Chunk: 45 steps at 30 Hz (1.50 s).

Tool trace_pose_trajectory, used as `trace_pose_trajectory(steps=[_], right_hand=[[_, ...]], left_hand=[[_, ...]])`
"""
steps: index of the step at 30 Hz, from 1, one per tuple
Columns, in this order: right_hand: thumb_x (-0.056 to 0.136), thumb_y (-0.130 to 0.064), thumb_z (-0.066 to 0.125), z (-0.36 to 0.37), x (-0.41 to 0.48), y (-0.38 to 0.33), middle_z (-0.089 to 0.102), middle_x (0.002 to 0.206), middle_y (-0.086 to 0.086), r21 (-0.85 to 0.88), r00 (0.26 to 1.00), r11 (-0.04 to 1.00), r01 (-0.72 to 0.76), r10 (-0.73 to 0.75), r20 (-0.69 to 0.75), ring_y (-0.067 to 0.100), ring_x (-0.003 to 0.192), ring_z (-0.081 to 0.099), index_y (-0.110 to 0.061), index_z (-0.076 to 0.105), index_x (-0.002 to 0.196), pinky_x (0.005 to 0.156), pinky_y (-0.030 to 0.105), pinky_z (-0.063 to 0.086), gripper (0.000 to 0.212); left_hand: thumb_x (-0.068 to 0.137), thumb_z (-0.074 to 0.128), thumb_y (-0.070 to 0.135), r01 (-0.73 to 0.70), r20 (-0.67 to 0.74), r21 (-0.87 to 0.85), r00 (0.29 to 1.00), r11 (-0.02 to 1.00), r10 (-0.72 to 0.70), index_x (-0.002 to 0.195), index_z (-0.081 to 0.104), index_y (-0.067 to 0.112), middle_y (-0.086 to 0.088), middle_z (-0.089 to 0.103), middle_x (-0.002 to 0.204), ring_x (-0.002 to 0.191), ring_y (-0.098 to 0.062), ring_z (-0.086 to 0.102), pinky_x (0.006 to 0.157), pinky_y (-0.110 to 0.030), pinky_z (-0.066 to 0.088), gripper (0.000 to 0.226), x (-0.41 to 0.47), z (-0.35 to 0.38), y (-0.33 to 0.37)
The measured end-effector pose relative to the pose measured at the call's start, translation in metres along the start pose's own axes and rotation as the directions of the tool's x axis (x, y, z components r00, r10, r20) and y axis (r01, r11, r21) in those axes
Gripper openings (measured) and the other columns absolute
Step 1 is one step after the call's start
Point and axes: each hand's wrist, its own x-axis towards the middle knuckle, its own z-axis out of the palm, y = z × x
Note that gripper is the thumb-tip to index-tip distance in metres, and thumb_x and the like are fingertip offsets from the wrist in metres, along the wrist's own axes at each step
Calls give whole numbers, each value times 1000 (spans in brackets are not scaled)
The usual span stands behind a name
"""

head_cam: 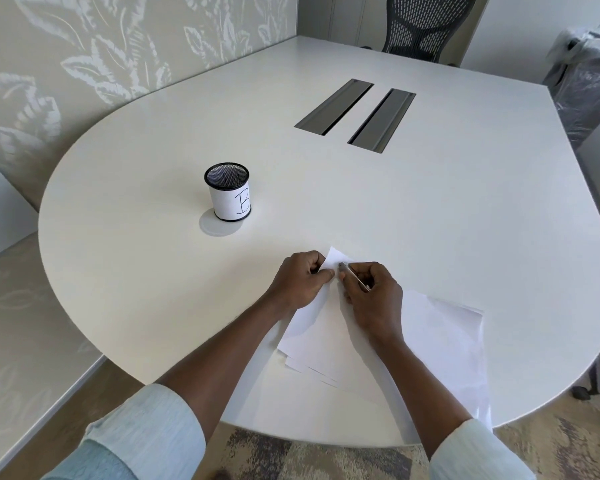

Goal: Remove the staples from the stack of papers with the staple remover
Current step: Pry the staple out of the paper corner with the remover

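The far corner of the stack of papers (326, 341) is pinched in the left hand (300, 282). Just right of that grip, the staple remover (352, 275) is clasped in the right hand (371, 299), tip at the corner. The sheets are spread on the table (430, 202) behind both grips.

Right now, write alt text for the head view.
The left hand pinches the far corner of a stack of papers on a white table while the right hand holds a staple remover to it. A mesh cup marked B stands further left.
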Motion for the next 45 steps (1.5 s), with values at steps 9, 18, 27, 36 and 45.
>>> trace_pose_trajectory(steps=[9,18,27,36,45], right_hand=[[98,-31,80,-2,-1,1,78,97,-11,23,999,998,50,-51,16,26,86,75,-31,69,102,77,42,60,12],[95,-21,87,-15,17,-20,80,81,11,387,968,887,-250,217,129,23,66,73,-6,79,101,64,36,60,18],[89,-18,86,-20,23,-7,80,75,5,165,992,983,-76,57,115,16,64,71,-17,79,91,65,36,63,8],[87,-11,83,-22,18,-2,81,80,0,150,991,989,-14,-6,133,14,66,71,-22,80,88,65,33,61,12],[85,-18,88,-19,18,4,85,88,-8,95,987,995,28,-42,152,7,74,75,-23,84,94,74,34,60,11]], left_hand=[[96,76,16,-18,-68,-96,998,995,12,83,68,3,-1,63,71,64,-14,47,65,-28,40,20,-1,4,-3],[98,78,16,6,-107,-71,994,997,-14,97,76,1,-16,83,98,81,-29,71,78,-34,54,15,0,3,1],[97,78,15,7,-92,-85,996,996,-15,96,77,2,-16,83,96,84,-34,74,78,-31,52,12,0,4,0],[97,78,20,6,-23,-54,1000,999,-8,86,73,3,-3,60,68,60,-14,45,59,-25,37,21,3,-2,-3],[98,75,18,-40,-35,8,999,999,41,86,72,3,14,50,54,51,-2,44,52,-13,33,19,4,2,-7]])
